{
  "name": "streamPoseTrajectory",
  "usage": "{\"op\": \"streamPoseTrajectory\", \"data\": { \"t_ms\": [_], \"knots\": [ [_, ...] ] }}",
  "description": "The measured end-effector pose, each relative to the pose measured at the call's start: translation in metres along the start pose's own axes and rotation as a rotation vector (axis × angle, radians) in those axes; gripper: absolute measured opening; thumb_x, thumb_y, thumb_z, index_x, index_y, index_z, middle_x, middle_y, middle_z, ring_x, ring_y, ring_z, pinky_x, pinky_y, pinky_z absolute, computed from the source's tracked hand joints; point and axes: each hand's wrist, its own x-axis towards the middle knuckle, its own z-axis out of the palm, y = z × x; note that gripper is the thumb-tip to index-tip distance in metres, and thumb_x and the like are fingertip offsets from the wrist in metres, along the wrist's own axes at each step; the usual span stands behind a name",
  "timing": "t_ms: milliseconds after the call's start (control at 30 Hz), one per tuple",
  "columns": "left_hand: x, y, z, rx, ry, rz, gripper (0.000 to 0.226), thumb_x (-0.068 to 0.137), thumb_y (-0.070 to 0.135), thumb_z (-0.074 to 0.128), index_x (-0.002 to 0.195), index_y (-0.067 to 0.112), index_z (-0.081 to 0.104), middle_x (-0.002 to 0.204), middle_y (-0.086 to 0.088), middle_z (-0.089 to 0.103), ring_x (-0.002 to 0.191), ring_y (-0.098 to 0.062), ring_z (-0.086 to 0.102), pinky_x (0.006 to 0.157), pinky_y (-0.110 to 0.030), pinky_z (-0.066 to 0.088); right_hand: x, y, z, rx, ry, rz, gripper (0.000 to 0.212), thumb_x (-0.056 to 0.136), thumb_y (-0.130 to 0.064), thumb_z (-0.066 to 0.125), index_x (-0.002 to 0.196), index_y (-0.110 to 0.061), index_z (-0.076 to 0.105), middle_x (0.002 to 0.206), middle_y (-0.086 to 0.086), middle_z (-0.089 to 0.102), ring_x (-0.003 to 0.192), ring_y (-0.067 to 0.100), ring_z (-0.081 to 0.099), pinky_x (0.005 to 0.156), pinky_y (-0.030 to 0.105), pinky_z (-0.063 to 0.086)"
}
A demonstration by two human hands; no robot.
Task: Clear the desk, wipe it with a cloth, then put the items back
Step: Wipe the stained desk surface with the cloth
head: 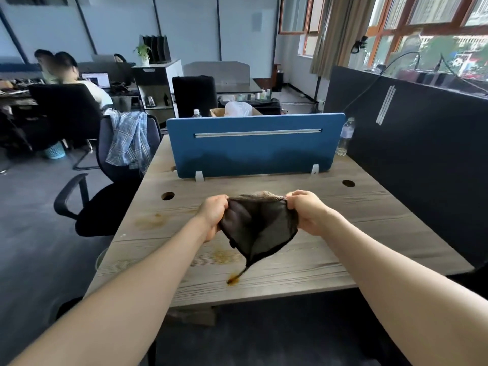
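A dark brown cloth (260,227) hangs spread between both hands above the middle of the wooden desk (369,228). My left hand (212,215) grips its left edge and my right hand (306,211) grips its right edge. The cloth's lower corner tapers to a thin tail that reaches down to a brown stain (233,280) near the desk's front edge. Two fainter brown stains mark the desk, one stain (151,221) at the left and another stain (221,256) under the cloth.
A blue divider panel (254,145) stands across the back of the desk, a dark partition (412,154) along its right side. A water bottle (345,137) stands at the back right corner. An office chair (116,180) with a plaid shirt sits left of the desk. People sit at far-left desks.
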Motion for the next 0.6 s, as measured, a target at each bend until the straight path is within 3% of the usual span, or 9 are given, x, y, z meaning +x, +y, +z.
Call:
{"op": "streamPoseTrajectory", "data": {
  "t_ms": [100,167,200,267,333,400,467,533,600],
  "knots": [
    [0.003,0.016,-0.008,0.061,0.025,0.019,0.027,0.082,0.004,0.035,0.058,0.016,0.04,0.06,-0.006,0.04,0.056,-0.018,0.039,0.052,-0.027,0.028,-0.006,-0.016,-0.001,-0.322,-0.087,-0.118,0.022,0.08,0.002,0.046,0.088,-0.012,0.061,0.08,0.003,0.058,0.077,0.02,0.054,0.064,0.025,0.045],
    [-0.001,0.032,-0.009,0.123,0.005,0.032,0.014,0.072,0.016,0.043,0.058,0.018,0.043,0.062,-0.006,0.043,0.061,-0.022,0.041,0.059,-0.032,0.033,-0.011,-0.024,-0.001,-0.658,-0.265,-0.085,0.015,0.082,-0.024,0.064,0.096,-0.019,0.064,0.095,0.004,0.066,0.088,0.022,0.062,0.083,0.033,0.052],
    [-0.004,0.039,-0.009,0.155,-0.009,0.041,0.007,0.063,0.022,0.046,0.057,0.018,0.046,0.064,-0.008,0.046,0.066,-0.025,0.044,0.065,-0.034,0.035,-0.014,-0.025,0.0,-0.834,-0.333,-0.032,0.03,0.076,-0.037,0.073,0.1,-0.021,0.065,0.1,0.003,0.068,0.091,0.021,0.064,0.089,0.036,0.052],
    [0.003,0.047,-0.011,0.239,-0.02,0.08,0.015,0.051,0.029,0.05,0.059,0.017,0.053,0.076,-0.016,0.053,0.082,-0.028,0.048,0.076,-0.035,0.039,-0.021,-0.025,0.007,-1.03,-0.365,0.028,0.052,0.066,-0.049,0.08,0.104,-0.017,0.066,0.103,0.002,0.069,0.093,0.022,0.065,0.094,0.038,0.05],
    [0.002,0.052,-0.006,0.334,-0.016,0.145,0.015,0.062,0.03,0.053,0.069,0.017,0.059,0.086,-0.016,0.053,0.087,-0.027,0.047,0.078,-0.034,0.037,-0.022,-0.023,0.009,-0.935,-0.362,0.006,0.044,0.069,-0.039,0.081,0.101,-0.012,0.067,0.099,0.004,0.07,0.093,0.023,0.065,0.094,0.037,0.05],
    [0.007,0.049,-0.001,0.414,0.007,0.241,0.012,0.084,0.017,0.05,0.084,0.015,0.062,0.088,-0.008,0.055,0.088,-0.024,0.049,0.078,-0.032,0.038,-0.023,-0.021,0.007,-0.611,-0.397,0.03,0.036,0.073,-0.022,0.079,0.103,-0.007,0.065,0.101,0.008,0.07,0.096,0.025,0.066,0.095,0.039,0.049],
    [0.012,0.035,0.0,0.441,0.1,0.256,0.012,0.091,0.018,0.052,0.1,0.014,0.06,0.1,-0.004,0.058,0.096,-0.022,0.053,0.082,-0.031,0.042,-0.018,-0.016,0.004,-0.258,-0.398,0.056,0.042,0.075,-0.01,0.077,0.113,-0.001,0.061,0.109,0.013,0.068,0.103,0.029,0.064,0.098,0.042,0.047],
    [0.018,0.006,-0.005,0.461,0.188,0.105,0.031,0.093,0.034,0.053,0.116,0.013,0.053,0.112,-0.005,0.055,0.101,-0.023,0.053,0.082,-0.033,0.044,-0.018,-0.011,0.006,0.008,-0.332,0.042,0.029,0.08,-0.004,0.07,0.107,-0.002,0.06,0.105,0.014,0.068,0.1,0.027,0.064,0.094,0.04,0.049],
    [0.019,-0.028,-0.012,0.297,0.148,-0.201,0.061,0.089,0.055,0.048,0.13,0.01,0.046,0.128,-0.011,0.054,0.112,-0.029,0.053,0.093,-0.04,0.046,-0.02,-0.01,0.009,0.163,-0.268,0.055,0.013,0.084,-0.004,0.066,0.096,-0.006,0.061,0.093,0.012,0.068,0.089,0.025,0.065,0.083,0.036,0.053]
  ]
}}
